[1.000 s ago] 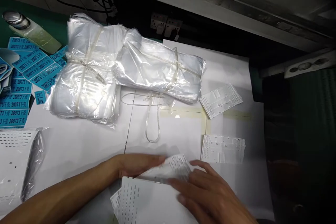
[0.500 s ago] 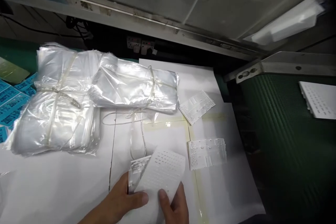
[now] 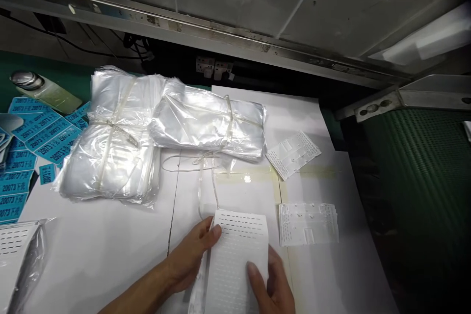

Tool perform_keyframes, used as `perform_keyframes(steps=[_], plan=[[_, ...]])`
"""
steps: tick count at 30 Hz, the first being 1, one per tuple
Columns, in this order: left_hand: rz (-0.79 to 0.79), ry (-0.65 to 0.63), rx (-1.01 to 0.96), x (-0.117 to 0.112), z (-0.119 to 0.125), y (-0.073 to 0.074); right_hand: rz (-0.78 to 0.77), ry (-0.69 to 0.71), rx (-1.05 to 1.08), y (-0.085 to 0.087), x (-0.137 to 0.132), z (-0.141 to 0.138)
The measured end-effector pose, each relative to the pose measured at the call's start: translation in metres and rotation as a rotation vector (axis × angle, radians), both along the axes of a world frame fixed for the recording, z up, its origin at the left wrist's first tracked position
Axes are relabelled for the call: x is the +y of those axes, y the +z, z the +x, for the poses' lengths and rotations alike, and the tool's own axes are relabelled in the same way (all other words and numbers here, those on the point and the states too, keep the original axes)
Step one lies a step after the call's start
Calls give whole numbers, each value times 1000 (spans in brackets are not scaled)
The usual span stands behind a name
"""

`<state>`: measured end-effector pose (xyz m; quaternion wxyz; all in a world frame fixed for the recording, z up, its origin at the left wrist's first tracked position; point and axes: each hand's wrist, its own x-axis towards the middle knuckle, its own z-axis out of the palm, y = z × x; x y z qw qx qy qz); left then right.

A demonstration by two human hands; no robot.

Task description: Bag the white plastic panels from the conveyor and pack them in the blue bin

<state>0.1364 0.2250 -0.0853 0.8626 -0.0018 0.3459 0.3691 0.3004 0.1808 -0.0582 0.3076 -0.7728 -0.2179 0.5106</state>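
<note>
Both my hands hold a white slotted plastic panel (image 3: 237, 257) at the near edge of the paper-covered table (image 3: 110, 250). My left hand (image 3: 191, 257) grips its left edge, thumb on top near the upper corner. My right hand (image 3: 270, 282) grips its lower right side, thumb lying across the face. A thin clear bag edge shows under the panel's left side. Two small white plastic parts lie to the right: one (image 3: 308, 216) beside the panel, one (image 3: 293, 154) farther back.
Two tied bundles of clear plastic bags, a large one (image 3: 110, 149) and a smaller one (image 3: 209, 122), lie at the back. Blue printed labels (image 3: 25, 142) and a bottle (image 3: 40, 89) are at far left. A bagged white panel (image 3: 18, 260) sits at lower left. A green conveyor belt (image 3: 423, 191) runs on the right.
The panel has been turned from tilted to straight upright in my hands, and it hides the clear part behind it. The view swung right, then back to the left.
</note>
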Motion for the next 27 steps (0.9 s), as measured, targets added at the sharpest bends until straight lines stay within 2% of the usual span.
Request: perform_keyframes(steps=[3, 6, 9, 11, 14, 16, 19, 21, 24, 27], plan=[[20, -18, 110, -1, 7, -1, -35, -89, -15, -8, 3, -10], [38, -29, 205, -1, 9, -3, -33, -22, 25, -11, 2, -10], [52, -42, 219, 5, 7, -3, -10, 12, -62, -12, 3, 1], [50, -40, 217, 10, 6, -2, -76, -25, -52, -11, 4, 12], [51, -14, 224, 16, 9, 0, -238, -124, 110, -11, 5, 28], [50, 5, 227, 18, 14, 0, -258, -157, 174, -11, 6, 31], [63, 13, 231, 21, 26, 0, -196, -100, 134, -16, 10, 22], [82, -1, 305, 24, 36, -2, -106, -61, 69, -20, 15, 10], [148, -54, 519, 32, 49, -8, 56, -43, -71, -27, 23, 2], [336, -151, 834, 36, 55, -14, 68, 74, -370, -29, 28, 24]])
